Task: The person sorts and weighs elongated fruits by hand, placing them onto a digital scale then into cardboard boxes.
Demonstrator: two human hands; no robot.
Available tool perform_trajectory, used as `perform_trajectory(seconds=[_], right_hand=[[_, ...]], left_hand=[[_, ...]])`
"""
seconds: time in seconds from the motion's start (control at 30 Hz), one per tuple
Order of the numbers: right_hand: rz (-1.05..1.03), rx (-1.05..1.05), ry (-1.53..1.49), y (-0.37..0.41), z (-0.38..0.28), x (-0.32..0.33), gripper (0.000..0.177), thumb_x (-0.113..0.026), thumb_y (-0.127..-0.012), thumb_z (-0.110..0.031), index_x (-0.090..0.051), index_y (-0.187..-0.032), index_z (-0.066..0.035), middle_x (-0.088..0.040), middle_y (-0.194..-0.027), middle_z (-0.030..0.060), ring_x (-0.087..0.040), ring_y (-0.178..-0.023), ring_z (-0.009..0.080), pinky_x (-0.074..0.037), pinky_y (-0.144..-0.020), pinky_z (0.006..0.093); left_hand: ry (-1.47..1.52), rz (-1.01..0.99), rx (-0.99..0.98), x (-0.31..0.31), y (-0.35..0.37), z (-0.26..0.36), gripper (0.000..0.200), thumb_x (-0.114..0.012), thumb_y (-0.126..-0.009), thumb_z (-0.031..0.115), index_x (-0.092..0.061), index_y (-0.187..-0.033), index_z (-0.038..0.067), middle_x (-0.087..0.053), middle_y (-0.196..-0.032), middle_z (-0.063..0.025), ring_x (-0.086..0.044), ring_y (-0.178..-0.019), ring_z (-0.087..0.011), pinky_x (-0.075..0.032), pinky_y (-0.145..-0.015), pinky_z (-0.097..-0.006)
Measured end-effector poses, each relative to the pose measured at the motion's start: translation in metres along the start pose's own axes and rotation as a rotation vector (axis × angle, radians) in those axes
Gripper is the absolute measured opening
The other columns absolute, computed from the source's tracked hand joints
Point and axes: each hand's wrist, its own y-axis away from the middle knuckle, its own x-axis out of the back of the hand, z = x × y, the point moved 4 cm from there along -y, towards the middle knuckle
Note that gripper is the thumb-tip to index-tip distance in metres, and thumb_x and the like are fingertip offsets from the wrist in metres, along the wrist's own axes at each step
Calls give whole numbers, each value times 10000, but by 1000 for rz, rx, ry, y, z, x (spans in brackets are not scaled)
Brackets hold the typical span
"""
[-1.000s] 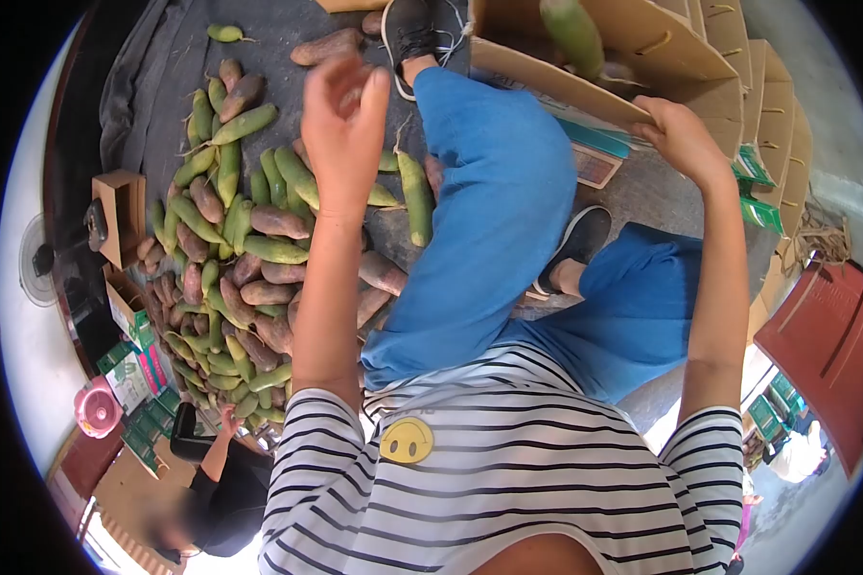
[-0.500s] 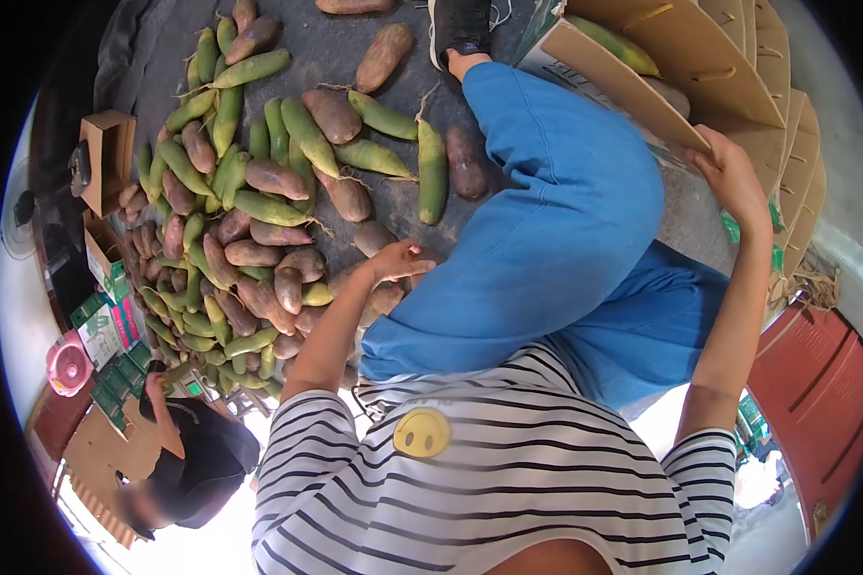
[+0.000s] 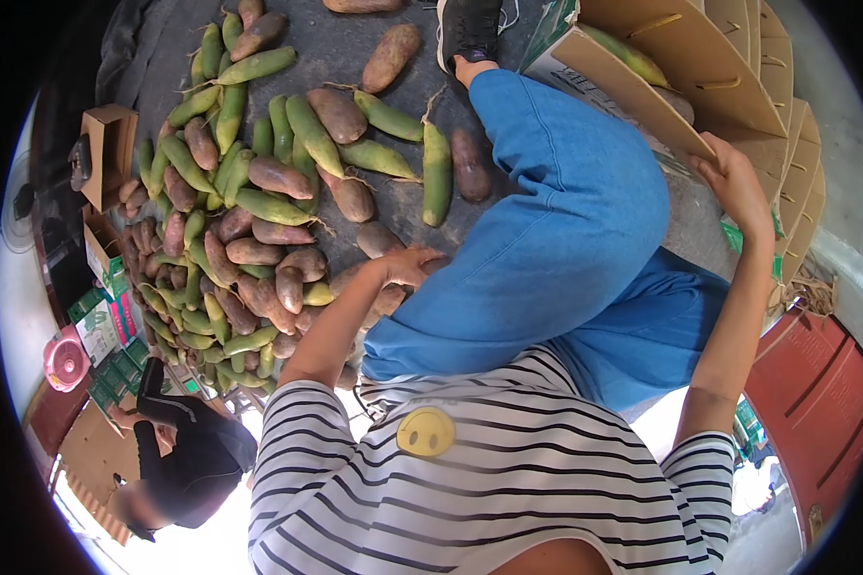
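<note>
My left hand (image 3: pixel 405 267) is low beside my bent knee, its fingers curled around a reddish-brown root vegetable (image 3: pixel 435 265); the knee hides part of it. Around that hand lie many reddish-brown roots (image 3: pixel 379 240) and green radishes (image 3: pixel 436 172) with thin tails. At the right, my right hand (image 3: pixel 731 177) grips the near edge of an open cardboard box (image 3: pixel 633 103), fingers closed over the rim. Inside the box, a green radish (image 3: pixel 625 56) and a reddish-brown root (image 3: pixel 671 99) are visible.
More cardboard pieces (image 3: pixel 804 182) stand nested behind the box. My shoe (image 3: pixel 468 36) is beside it on the dark ground sheet (image 3: pixel 523 14). At far left, another person in black (image 3: pixel 197 450) bends near green boxes, a pink fan (image 3: pixel 67 361) and an open carton (image 3: pixel 115 153).
My left hand has moved down and right onto a root by the knee. My right hand stays on the box edge. The other person's arms have shifted.
</note>
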Motion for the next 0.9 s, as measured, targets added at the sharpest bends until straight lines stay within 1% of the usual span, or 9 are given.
perform_trajectory(seconds=[0.07,0.17,0.27,0.37,0.5,0.6,0.7,0.8,0.9], right_hand=[[30,13,-8,1,-2,0,184,-591,-844,-94,-563,-1004,-7,-602,-891,187,-583,-843,335,-449,-763,370],[42,32,-23,2,-3,-1,190,-594,-844,-88,-556,-1009,-1,-598,-884,192,-579,-832,331,-448,-759,364],[30,-13,-87,3,-3,-1,201,-596,-844,-82,-552,-1020,6,-599,-890,196,-577,-834,330,-448,-760,363],[53,12,-28,3,-3,-1,205,-596,-847,-83,-551,-1025,9,-599,-894,194,-578,-831,322,-449,-759,362],[32,5,-22,2,-1,-3,205,-595,-854,-91,-551,-1030,4,-596,-896,192,-579,-830,319,-450,-755,361],[95,16,-38,3,5,-6,201,-593,-854,-98,-550,-1027,-6,-589,-890,192,-567,-828,332,-445,-756,361],[20,-50,-62,3,0,-4,202,-589,-853,-94,-549,-1032,-10,-592,-894,187,-568,-835,338,-444,-753,361],[34,12,-22,3,-1,-3,199,-588,-853,-93,-550,-1030,-9,-590,-884,184,-573,-821,327,-446,-746,363],[36,53,2,2,1,-3,199,-587,-853,-92,-547,-1029,-8,-589,-883,189,-574,-819,329,-446,-746,367]], left_hand=[[-17,2,-60,-4,-2,-7,806,-706,-713,438,-378,-1398,168,-349,-1423,-150,-311,-1327,-365,-287,-1088,-427],[61,87,-209,-13,-8,-20,805,-710,-725,407,-364,-1398,132,-342,-1424,-159,-381,-1278,-377,-332,-1065,-426],[65,419,-13,16,32,-20,746,-717,-726,316,-404,-1376,126,-368,-1390,-195,-411,-1267,-327,-396,-1014,-402],[422,349,-40,-7,43,-42,685,-706,-749,238,-413,-1354,104,-401,-1362,-179,-458,-1217,-328,-450,-959,-398],[-269,468,-202,-21,50,-16,823,-755,-687,166,-336,-1395,116,-403,-1376,-147,-432,-1233,-330,-403,-1008,-397],[-615,490,-466,-18,41,10,623,-567,-807,204,-348,-1379,89,-395,-1373,-164,-377,-1271,-338,-332,-1063,-406],[-326,352,-381,-23,30,15,637,-589,-804,156,-340,-1389,121,-397,-1382,-147,-363,-1290,-316,-324,-1061,-437],[-453,358,-547,-19,27,23,586,-550,-829,201,-355,-1371,95,-398,-1373,-172,-370,-1282,-325,-320,-1061,-445],[-536,413,-482,-12,29,14,672,-637,-765,247,-366,-1353,67,-405,-1348,-207,-412,-1239,-350,-339,-1050,-429]])
